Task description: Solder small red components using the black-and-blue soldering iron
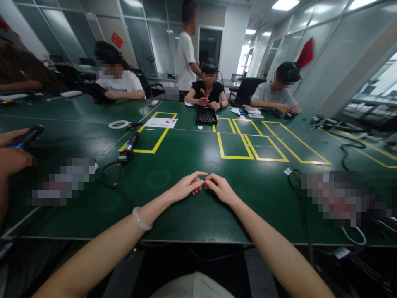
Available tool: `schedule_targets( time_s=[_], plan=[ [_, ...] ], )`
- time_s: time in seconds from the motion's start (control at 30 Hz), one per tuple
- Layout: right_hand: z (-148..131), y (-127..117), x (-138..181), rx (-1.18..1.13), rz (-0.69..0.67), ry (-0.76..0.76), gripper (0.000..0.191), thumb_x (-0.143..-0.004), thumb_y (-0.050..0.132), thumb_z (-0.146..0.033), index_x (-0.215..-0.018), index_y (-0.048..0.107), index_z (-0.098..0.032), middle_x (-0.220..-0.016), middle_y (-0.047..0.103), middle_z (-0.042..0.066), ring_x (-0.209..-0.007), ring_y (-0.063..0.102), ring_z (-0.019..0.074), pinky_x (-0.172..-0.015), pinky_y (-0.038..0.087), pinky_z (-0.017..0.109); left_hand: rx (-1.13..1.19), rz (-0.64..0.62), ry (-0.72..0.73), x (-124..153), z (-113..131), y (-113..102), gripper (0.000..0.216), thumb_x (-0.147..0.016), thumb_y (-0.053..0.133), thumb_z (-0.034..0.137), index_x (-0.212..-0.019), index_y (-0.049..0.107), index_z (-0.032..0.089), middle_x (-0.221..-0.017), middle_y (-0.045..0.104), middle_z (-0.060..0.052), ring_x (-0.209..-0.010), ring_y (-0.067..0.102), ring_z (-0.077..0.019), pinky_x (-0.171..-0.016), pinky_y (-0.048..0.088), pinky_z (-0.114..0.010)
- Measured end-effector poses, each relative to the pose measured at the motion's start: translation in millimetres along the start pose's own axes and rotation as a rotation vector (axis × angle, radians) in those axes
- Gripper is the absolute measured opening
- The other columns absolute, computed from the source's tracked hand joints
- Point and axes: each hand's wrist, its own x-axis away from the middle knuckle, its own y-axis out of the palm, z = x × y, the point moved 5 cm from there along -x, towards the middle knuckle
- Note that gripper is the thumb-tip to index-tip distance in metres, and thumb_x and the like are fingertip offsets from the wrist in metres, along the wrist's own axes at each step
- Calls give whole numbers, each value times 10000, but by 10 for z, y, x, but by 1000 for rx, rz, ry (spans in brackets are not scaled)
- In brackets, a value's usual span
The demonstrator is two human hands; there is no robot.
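Over the green table (186, 219), my left hand (188, 186) and my right hand (220, 187) meet at their fingertips. Both have thumb and fingers closed in a pinch. A tiny reddish spot (204, 181) shows between the fingertips, too small to name; it may be a small part or a fingernail. My left wrist wears a pale bangle (142, 219). To the left of my hands lies a black cylindrical device (133, 141) with a cable.
Yellow tape rectangles (237, 157) mark the table ahead. A white sheet (161, 122) and a black tray (206, 116) lie farther off. A co-worker (209, 89) opposite holds a red-tipped tool. Another person's hand (15, 159) at left holds a dark device. Cables (305, 219) run at right.
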Motion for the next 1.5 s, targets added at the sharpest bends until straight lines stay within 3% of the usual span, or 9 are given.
schedule_targets(
  time_s=[0.1,0.3,0.4,0.5,0.63,1.13,1.3,1.4,1.5],
  plan=[
    [18,-15,-9,15,2,16,269,-937,488,-401,-858,595,-167,-748,644,8,-685,561,130,-668,408,243,-147,69,71,29,70,-37,359,-852,584,371,-1153,568,176,-892,576,-26,-749,537,-125,-604,423,-213],
    [5,-1,-14,-22,-21,2,290,-951,454,-406,-858,599,-173,-763,637,13,-733,579,138,-721,423,263,-255,147,127,38,105,-63,204,-868,559,333,-996,600,180,-903,591,-22,-786,561,-129,-634,434,-217],
    [20,-6,-9,-128,8,-5,235,-891,570,-386,-1015,553,-187,-829,639,11,-746,587,138,-699,435,260,-243,165,100,21,77,-85,228,-874,555,363,-1002,594,178,-910,610,-25,-780,565,-133,-627,434,-218],
    [8,0,-2,-143,4,-45,280,-831,655,-340,-1036,531,-195,-877,644,16,-736,580,131,-674,430,253,-219,171,78,13,58,-100,259,-877,552,404,-992,596,176,-909,624,-26,-780,567,-136,-620,431,-217],
    [11,-1,-2,-146,-8,-34,212,-860,617,-351,-980,559,-185,-848,655,22,-747,601,140,-694,448,268,-219,152,78,23,70,-86,263,-880,545,401,-1006,596,176,-925,632,-32,-794,575,-141,-630,436,-221],
    [-65,-28,-4,-120,-55,38,309,-927,505,-438,-890,642,-164,-833,705,45,-800,637,158,-797,474,298,-307,140,130,67,175,-76,259,-895,531,398,-1012,621,186,-892,651,-30,-762,580,-148,-666,433,-251],
    [-40,-12,-6,-228,-80,44,309,-876,582,-456,-926,626,-155,-830,699,49,-793,638,160,-778,478,296,-382,138,173,73,214,-56,272,-896,528,419,-1004,644,198,-942,636,-41,-808,582,-156,-699,449,-258],
    [-21,-18,-7,-265,-50,66,330,-838,625,-464,-939,604,-151,-814,688,47,-758,636,155,-747,483,292,-418,141,161,68,218,-148,311,-902,510,422,-1103,605,204,-999,635,-50,-849,595,-164,-739,473,-271],
    [-18,-35,-5,-250,-27,76,327,-831,634,-451,-944,600,-146,-807,683,50,-731,630,148,-714,479,280,-552,197,116,76,181,-455,390,-912,472,441,-1221,548,215,-1140,608,-72,-993,594,-197,-870,475,-323]
  ],
)
